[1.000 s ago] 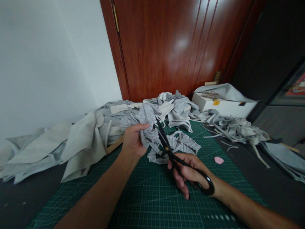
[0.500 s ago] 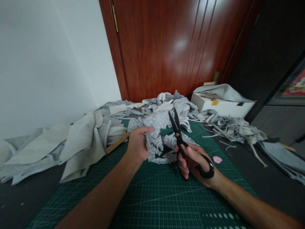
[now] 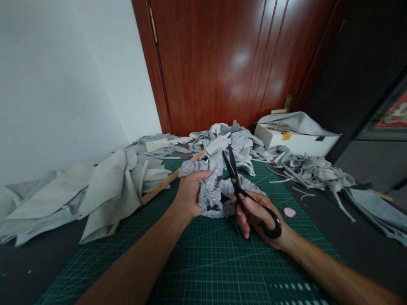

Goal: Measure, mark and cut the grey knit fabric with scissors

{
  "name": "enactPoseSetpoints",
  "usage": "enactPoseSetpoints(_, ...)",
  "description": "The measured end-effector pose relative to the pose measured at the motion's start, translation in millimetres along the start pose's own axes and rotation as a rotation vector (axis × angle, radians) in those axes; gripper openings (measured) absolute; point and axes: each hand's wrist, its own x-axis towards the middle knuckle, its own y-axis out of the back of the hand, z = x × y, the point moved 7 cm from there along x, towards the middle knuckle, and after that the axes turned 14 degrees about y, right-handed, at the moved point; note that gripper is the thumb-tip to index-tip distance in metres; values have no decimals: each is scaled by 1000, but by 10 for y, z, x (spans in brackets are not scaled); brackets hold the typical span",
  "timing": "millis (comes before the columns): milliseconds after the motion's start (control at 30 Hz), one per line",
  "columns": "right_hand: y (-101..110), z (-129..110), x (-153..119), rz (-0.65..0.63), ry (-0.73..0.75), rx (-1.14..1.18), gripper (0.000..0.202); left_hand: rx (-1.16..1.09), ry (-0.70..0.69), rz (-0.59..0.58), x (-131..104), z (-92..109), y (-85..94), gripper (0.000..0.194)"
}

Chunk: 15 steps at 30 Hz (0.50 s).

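My left hand (image 3: 190,192) is closed on a bunched piece of grey patterned fabric (image 3: 211,192), thumb on top. Black-handled scissors (image 3: 234,180) are in my right hand (image 3: 257,216), pointing up and away with their blades slightly apart. Part of the fabric curves round to the right, behind the scissors and beside my right fingers. Both hands are over the green cutting mat (image 3: 210,262). Whether the right fingers also touch the fabric is hard to tell.
A wooden ruler (image 3: 162,185) lies at the left of the mat by pale folded cloth (image 3: 108,182). Fabric scraps (image 3: 238,135) are heaped at the back. On the right are a white box (image 3: 299,142), tangled strips (image 3: 314,169) and a pink piece (image 3: 289,212).
My left hand has moved slightly right and gathered the fabric in, uncovering more of the ruler. The scissors have shifted a little left.
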Motion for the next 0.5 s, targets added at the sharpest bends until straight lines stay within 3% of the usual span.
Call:
enactPoseSetpoints(200,-81,-85,8,-131,-4,-87,46,-45,-87,-39,-60,142,-31,24)
enactPoseSetpoints(333,-191,-158,-13,-238,20,-90,55,-39,-224,-43,-128,361,-48,24)
enactPoseSetpoints(500,-293,-71,-107,-335,-3,18,59,-62,-346,-95,-135,578,-29,21)
